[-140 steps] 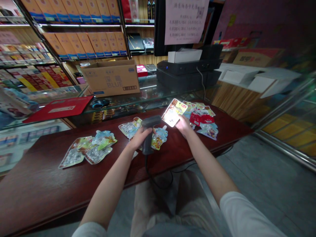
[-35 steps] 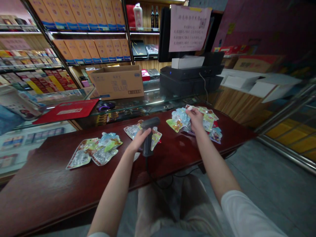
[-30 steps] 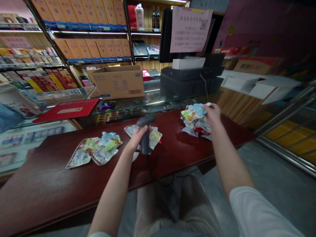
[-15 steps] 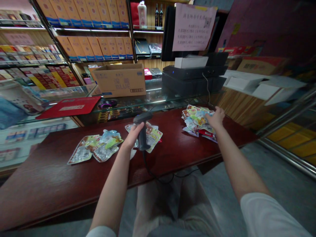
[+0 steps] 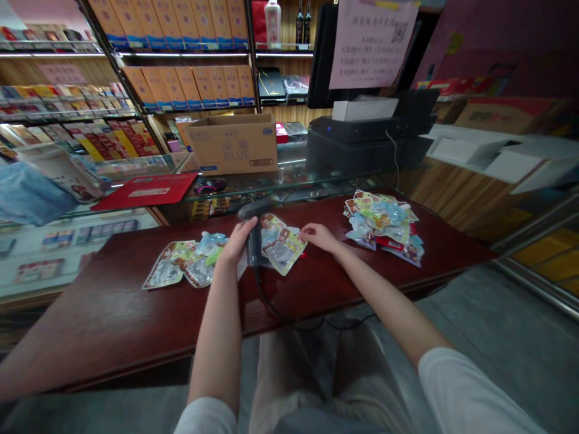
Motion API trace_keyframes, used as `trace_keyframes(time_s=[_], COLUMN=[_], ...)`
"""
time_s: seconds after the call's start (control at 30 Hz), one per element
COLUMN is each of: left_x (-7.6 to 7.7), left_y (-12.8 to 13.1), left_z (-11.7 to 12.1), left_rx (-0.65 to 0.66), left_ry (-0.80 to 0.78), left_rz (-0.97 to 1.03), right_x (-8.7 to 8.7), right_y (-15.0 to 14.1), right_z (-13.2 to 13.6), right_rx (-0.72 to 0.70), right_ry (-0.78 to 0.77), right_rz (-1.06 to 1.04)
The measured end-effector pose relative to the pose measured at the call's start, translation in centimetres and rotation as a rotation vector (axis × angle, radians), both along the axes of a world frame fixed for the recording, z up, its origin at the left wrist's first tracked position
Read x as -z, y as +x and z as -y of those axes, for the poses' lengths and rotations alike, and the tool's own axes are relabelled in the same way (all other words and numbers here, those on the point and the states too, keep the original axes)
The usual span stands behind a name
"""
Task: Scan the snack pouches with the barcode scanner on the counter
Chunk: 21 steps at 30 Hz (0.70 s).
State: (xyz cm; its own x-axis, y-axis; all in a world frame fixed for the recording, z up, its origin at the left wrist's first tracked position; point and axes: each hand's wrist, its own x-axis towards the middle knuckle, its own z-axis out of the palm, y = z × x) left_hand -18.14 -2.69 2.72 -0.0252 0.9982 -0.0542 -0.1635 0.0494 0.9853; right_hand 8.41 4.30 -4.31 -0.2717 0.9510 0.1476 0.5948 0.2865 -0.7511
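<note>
My left hand point(image 5: 241, 240) is wrapped around the grip of a dark barcode scanner point(image 5: 254, 241), held upright above the table. Beside it lie shiny, colourful plastic packets point(image 5: 284, 248), partly hidden behind the scanner. At their right corner my right hand point(image 5: 319, 235) has thumb and finger pinched on the edge of the top packet. To the left, several similar packets point(image 5: 181, 265) rest in an overlapping group, with a light-blue and green piece on them. A taller heap of packets point(image 5: 383, 220) lies on the right, apart from my right hand.
The dark red table point(image 5: 136, 331) meets a glass counter behind it. On that counter are a cardboard box point(image 5: 230, 147), a red folder point(image 5: 149, 191), a mouse point(image 5: 209, 186) and black till equipment point(image 5: 353, 144). The scanner's cable point(image 5: 271, 310) hangs toward the table's front edge.
My right hand has moved left from the heap on the right to the packets beside the scanner. My left hand still holds the scanner. The whole view has shifted slightly.
</note>
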Motion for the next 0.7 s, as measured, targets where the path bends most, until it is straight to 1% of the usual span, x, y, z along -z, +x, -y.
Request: trace_keyframes(time_s=[0.1,0.2,0.27,0.37,0.47,0.53,0.6,0.7], left_x=[-0.4,-0.4,-0.2,0.2,0.4,0.6,0.9,1.5], left_y=[-1.2,-2.1,-2.4,-2.5,-2.0,-1.3,-0.3,1.8], left_z=[0.0,-0.2,-0.4,-0.7,-0.8,-0.9,-0.9,-0.8], left_rx=[-0.034,-0.059,-0.056,-0.04,-0.019,-0.015,0.016,0.135], left_ry=[-0.035,-0.072,-0.063,-0.04,-0.05,-0.054,-0.047,-0.016], left_rz=[0.002,0.0,0.02,0.054,0.076,0.085,0.079,0.018], right_x=[-0.1,-0.3,-0.2,0.3,0.5,0.2,-0.5,-1.5], right_y=[-0.3,-0.2,-0.1,0.4,1.4,2.4,3.6,5.4], right_z=[0.3,0.8,0.9,0.6,-0.2,-1.1,-2.1,-3.5], right_rx=[-0.001,-0.005,-0.007,-0.004,0.087,0.192,0.28,0.378], right_ry=[-0.016,-0.004,-0.001,-0.027,-0.04,-0.028,0.019,0.137], right_rz=[0.065,0.144,0.119,-0.083,-0.375,-0.55,-0.695,-0.854])
